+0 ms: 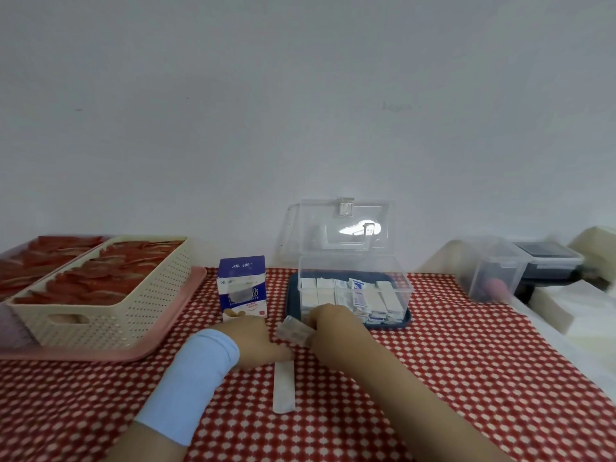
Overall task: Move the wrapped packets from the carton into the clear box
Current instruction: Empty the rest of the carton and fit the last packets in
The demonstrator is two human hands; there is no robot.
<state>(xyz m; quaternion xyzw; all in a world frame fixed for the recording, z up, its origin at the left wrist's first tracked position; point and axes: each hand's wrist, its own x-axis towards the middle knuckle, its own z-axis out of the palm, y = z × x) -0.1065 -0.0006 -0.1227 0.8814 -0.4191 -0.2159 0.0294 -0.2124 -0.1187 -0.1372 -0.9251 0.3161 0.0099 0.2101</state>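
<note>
Only one view, worn on the head, wide-angle. Facing forward and a little down, close above the tablecloth (450, 378), clear box (353, 261) straight ahead, wall (300, 95) behind (filling the upper half).

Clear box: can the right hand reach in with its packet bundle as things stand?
Likely yes: the clear box stands lid-up, the right hand grips the bundle right at its front wall, nothing between. It must only lift over that wall.

Glossy clear plastic box (355, 278), matt printed cloth (466, 378), perforated plastic basket (110, 315)
</note>
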